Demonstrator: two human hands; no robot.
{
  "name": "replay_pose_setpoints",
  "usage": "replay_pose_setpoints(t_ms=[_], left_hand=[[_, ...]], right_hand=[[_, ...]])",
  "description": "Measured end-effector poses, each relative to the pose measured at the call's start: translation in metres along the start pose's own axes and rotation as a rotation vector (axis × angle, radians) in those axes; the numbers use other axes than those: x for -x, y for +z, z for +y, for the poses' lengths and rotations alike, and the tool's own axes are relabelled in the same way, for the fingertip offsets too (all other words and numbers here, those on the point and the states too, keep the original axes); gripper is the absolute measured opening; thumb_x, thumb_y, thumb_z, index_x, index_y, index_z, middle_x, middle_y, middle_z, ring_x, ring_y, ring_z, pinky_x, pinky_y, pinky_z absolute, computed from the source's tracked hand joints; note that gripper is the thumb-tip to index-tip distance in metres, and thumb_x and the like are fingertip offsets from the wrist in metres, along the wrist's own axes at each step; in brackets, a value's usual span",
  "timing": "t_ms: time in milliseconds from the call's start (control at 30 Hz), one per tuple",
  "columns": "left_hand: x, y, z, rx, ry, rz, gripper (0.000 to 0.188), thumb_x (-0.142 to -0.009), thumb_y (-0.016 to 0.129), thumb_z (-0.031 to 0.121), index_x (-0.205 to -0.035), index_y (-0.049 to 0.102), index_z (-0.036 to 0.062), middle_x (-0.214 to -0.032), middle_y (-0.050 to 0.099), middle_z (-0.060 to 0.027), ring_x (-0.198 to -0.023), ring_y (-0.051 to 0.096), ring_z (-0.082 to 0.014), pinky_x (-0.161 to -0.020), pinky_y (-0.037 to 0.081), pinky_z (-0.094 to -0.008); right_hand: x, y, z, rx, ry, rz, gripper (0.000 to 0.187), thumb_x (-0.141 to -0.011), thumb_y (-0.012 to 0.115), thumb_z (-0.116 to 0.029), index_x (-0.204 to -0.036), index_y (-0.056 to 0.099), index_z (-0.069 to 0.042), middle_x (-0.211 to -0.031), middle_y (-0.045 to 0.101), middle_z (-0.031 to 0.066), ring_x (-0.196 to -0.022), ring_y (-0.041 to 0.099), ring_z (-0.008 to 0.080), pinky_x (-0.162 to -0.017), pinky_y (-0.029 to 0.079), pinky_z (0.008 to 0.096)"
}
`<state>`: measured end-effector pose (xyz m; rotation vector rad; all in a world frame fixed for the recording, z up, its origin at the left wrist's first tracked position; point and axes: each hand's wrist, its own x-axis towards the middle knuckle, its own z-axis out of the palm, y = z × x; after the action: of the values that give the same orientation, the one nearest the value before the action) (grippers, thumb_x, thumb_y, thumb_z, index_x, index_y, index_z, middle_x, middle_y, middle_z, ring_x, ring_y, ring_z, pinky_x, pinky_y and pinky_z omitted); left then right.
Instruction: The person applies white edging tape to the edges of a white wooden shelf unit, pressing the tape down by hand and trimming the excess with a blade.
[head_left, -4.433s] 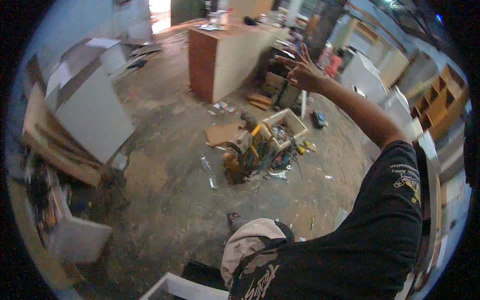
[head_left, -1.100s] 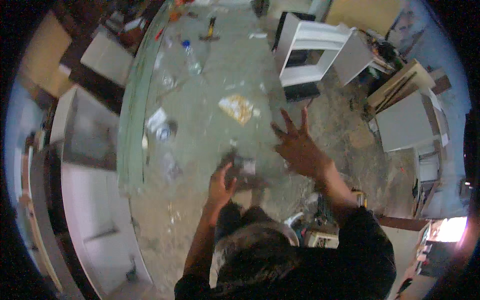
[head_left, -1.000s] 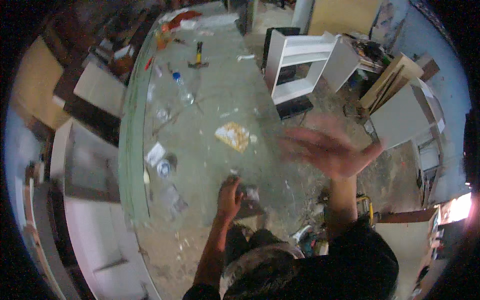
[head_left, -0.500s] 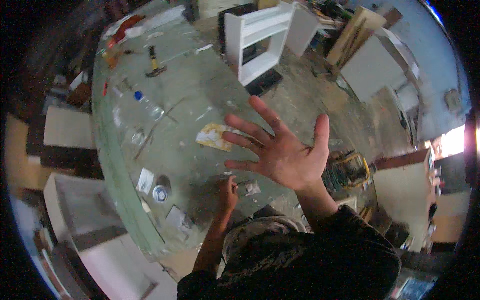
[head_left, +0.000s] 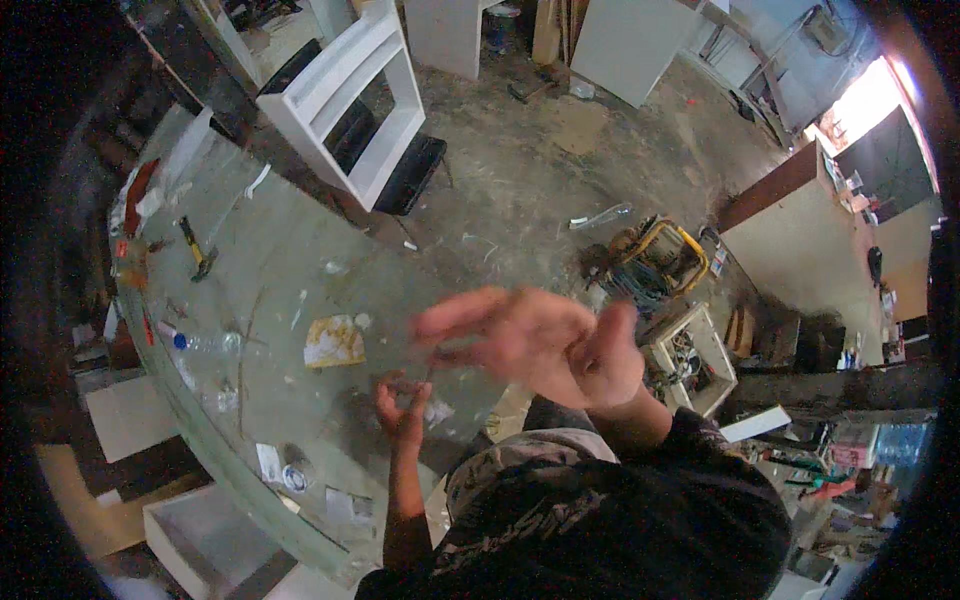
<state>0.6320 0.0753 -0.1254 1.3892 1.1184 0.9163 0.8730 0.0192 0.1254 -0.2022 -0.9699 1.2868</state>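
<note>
My right hand (head_left: 545, 345) is raised in front of me, smeared by motion. Its thumb stands apart from the stretched fingers, and nothing shows in it. Lower and to the left, my left hand (head_left: 403, 408) hovers over the green tabletop (head_left: 270, 395), fingers bent but apart, and I see nothing held. A small crumpled whitish piece (head_left: 438, 412) lies beside it. Farther left on the table are a yellow-and-white stained piece (head_left: 335, 342), a clear bottle with a blue cap (head_left: 210, 343), a hammer (head_left: 198, 250) and a round white roll (head_left: 294, 478).
Beyond the table stands a white shelf unit (head_left: 318, 128) with a black object (head_left: 412, 178) beside it. To the right are a yellow-framed machine (head_left: 672, 258), a box with cables (head_left: 660, 355) and a large pale cabinet (head_left: 800, 240). White open furniture carcasses (head_left: 205, 525) sit lower left.
My view has swung right, so the table and its things sit farther left. My right hand has turned from a spread palm to a sideways, blurred pose. My left hand's fingers have parted.
</note>
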Motion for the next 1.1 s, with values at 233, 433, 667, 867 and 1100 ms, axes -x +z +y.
replay_pose_setpoints(t_ms=[233, 433, 667, 867, 1100], left_hand=[[-0.056, 0.161, 0.07, 0.285, -0.098, -0.045, 0.055, -0.074, 0.084, 0.01, -0.121, 0.056, 0.0052, -0.088, 0.065, -0.0034, -0.085, 0.062, -0.0143, -0.084, 0.048, -0.0307], [-0.088, 0.304, 0.181, 0.676, -0.002, -0.039, 0.062, -0.078, 0.077, -0.005, -0.132, 0.046, 0.0049, -0.096, 0.066, -0.0081, -0.089, 0.062, -0.0154, -0.086, 0.048, -0.0284], [-0.152, 0.373, 0.218, 0.591, 0.06, -0.095, 0.065, -0.078, 0.077, -0.006, -0.132, 0.042, 0.006, -0.093, 0.067, -0.005, -0.093, 0.062, -0.0141, -0.086, 0.048, -0.0272], [-0.242, 0.353, 0.199, -0.389, 0.868, 0.102, 0.056, -0.076, 0.078, 0.002, -0.123, 0.049, 0.0102, -0.099, 0.067, -0.0043, -0.1, 0.064, -0.0145, -0.107, 0.032, -0.0424], [-0.341, 0.334, 0.2, -0.584, 1.109, 0.135, 0.025, -0.085, 0.069, 0.005, -0.092, 0.052, 0.0218, -0.087, 0.076, 0.0054, -0.107, 0.062, -0.0135, -0.113, 0.016, -0.0473]], right_hand=[[0.075, -0.126, -0.131, 1.162, -0.079, 0.592, 0.032, -0.082, 0.07, -0.007, -0.113, 0.063, -0.003, -0.131, 0.054, 0.0144, -0.122, 0.049, 0.027, -0.103, 0.038, 0.0383], [0.085, -0.19, -0.202, 0.99, 0.066, 0.851, 0.073, -0.081, 0.073, -0.004, -0.144, 0.038, -0.005, -0.128, 0.054, 0.0101, -0.113, 0.053, 0.0172, -0.094, 0.046, 0.0305], [0.029, -0.269, -0.197, 0.439, 0.324, 0.743, 0.033, -0.097, 0.054, -0.031, -0.11, 0.059, -0.001, -0.098, 0.065, 0.0079, -0.086, 0.06, 0.0177, -0.078, 0.048, 0.0311], [-0.049, -0.353, -0.185, -0.257, 0.839, 0.544, 0.051, -0.101, 0.04, -0.047, -0.089, 0.062, -0.004, -0.085, 0.065, 0.0103, -0.074, 0.061, 0.0186, -0.063, 0.048, 0.0334], [-0.151, -0.435, -0.176, 0.583, 0.588, 0.199, 0.035, -0.1, 0.053, -0.031, -0.088, 0.064, 0.0, -0.083, 0.06, 0.0026, -0.082, 0.054, 0.0118, -0.075, 0.041, 0.0277]])
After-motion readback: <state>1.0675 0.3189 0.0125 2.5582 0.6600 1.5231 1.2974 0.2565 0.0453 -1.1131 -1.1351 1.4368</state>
